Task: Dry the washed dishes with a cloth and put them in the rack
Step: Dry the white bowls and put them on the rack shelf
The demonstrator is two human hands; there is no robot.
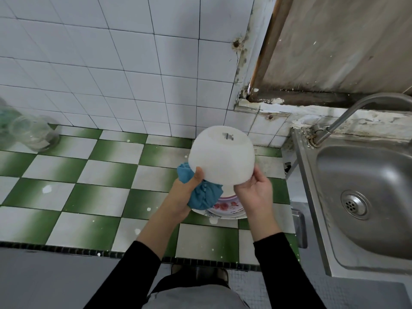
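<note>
Both hands are on the white bowl (220,157), which we hold base-up above the green-checked desk (100,197), over a stack of floral plates (225,207). Our left hand (187,192) bunches the blue cloth (205,197) in its palm, thumb pressed on the bowl's outer wall. Our right hand (254,190) grips the rim opposite, thumb outside. Both forearms reach forward, wrists angled inward. To dry it well, we should turn the bowl with the right hand while the cloth sweeps wall, rim and inside, gripping firmly since a wet bowl likely slips. No rack shows.
</note>
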